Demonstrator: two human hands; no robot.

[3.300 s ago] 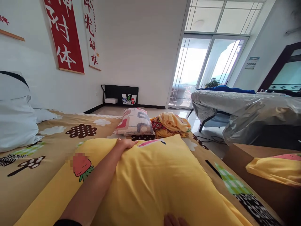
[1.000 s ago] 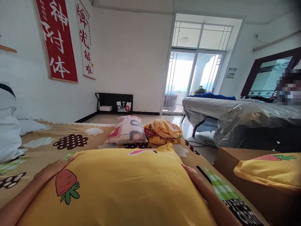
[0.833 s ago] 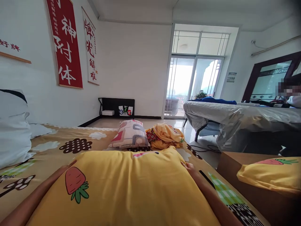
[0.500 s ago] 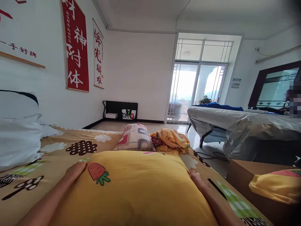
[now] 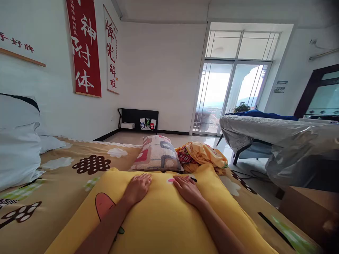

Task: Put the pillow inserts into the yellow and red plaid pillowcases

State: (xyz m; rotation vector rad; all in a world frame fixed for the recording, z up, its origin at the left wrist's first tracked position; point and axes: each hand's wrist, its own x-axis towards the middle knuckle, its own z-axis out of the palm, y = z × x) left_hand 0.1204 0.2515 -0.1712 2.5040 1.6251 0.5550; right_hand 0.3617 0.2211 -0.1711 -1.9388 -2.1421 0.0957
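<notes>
Both hands are resting palm-down, fingers spread flat and gripping nothing, on the plump yellow fabric pillow with a carrot print (image 5: 164, 215). The left hand (image 5: 137, 187) and right hand (image 5: 187, 188) are lying side by side near the pillow's far edge. The pillow is lying on the tan patterned bedsheet (image 5: 66, 169), toward the bed's near edge. A patchwork-print cushion (image 5: 156, 158) and crumpled yellow cloth (image 5: 205, 155) are sitting just beyond it.

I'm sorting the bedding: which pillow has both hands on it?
The big yellow pillow nearest the camera, under the left hand and right hand. The patterned pillow and white pillows lie untouched.
</notes>
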